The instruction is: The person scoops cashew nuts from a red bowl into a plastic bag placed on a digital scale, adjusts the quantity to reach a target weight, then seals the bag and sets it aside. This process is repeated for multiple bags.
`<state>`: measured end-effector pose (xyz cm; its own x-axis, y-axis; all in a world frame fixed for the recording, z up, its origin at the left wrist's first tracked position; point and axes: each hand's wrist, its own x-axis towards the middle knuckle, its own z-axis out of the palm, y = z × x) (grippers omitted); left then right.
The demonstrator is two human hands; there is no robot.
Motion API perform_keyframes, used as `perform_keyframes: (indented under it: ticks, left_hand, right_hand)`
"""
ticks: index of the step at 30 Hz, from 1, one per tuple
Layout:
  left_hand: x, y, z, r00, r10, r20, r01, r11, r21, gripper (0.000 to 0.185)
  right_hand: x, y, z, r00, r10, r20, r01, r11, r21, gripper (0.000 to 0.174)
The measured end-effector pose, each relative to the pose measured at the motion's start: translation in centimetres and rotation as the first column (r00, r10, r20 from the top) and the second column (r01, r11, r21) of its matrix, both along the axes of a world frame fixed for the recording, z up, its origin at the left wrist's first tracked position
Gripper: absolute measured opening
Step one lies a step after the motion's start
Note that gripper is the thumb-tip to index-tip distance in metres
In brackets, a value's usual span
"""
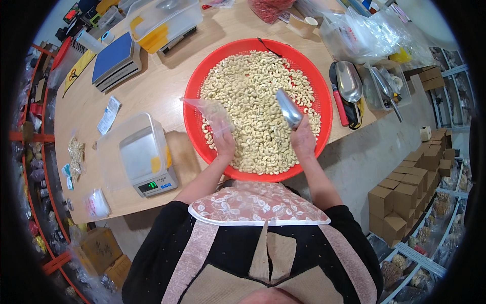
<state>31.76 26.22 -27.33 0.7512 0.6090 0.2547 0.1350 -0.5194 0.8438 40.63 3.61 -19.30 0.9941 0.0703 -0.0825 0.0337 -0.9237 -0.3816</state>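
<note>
A round red plastic basket [194, 150] holds a wide bed of cashew nuts [258, 125]. My left hand [224, 142], over the basket's left side, grips a clear plastic bag [209, 110] that has some cashews in it. In my right hand [303, 138] is the handle of a metal scoop [289, 108], its blade tilted up and left above the nuts. To the left, a clear plastic tub [138, 150] rests on a digital scale [157, 185] with a lit display.
At the back left are a blue-topped scale [115, 62] and a large clear tub [167, 22]. Filled bags of nuts [76, 152] lie at the left edge. On the right are a second metal scoop [349, 81] and a bin of plastic bags [357, 41]; cardboard boxes [402, 190] stand beyond.
</note>
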Motion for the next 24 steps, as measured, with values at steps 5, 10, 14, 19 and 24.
perform_keyframes:
  ticks: [5, 10, 14, 19, 24]
  left_hand:
    - [0.8, -1.1, 1.0, 0.999, 0.007, 0.045, -0.009, 0.998, 0.059, 0.039]
    - [2.1, -1.9, 2.7, 0.982, -0.041, 0.186, 0.015, 0.99, 0.141, 0.041]
    - [3.5, -2.4, 3.5, 0.997, 0.005, 0.083, -0.009, 0.999, 0.051, 0.042]
    - [5.5, -2.4, 4.6, 0.983, 0.0, 0.182, -0.074, 0.912, 0.403, 0.032]
    - [6.2, 0.9, 9.0, 0.996, -0.055, -0.068, 0.041, 0.981, -0.191, 0.025]
  right_hand:
    - [-3.9, 3.8, 1.5, 0.991, 0.123, -0.061, -0.109, 0.974, 0.199, 0.043]
    - [-5.9, 6.4, 0.6, 0.95, 0.155, -0.271, -0.074, 0.955, 0.286, 0.049]
    - [-4.8, 7.6, -0.8, 0.95, 0.208, -0.233, -0.049, 0.836, 0.547, 0.041]
    - [-2.0, 6.6, -0.9, 0.379, 0.434, -0.818, 0.677, 0.472, 0.564, 0.015]
    - [-0.7, 4.7, -0.4, 0.55, 0.317, -0.773, 0.341, 0.759, 0.554, 0.038]
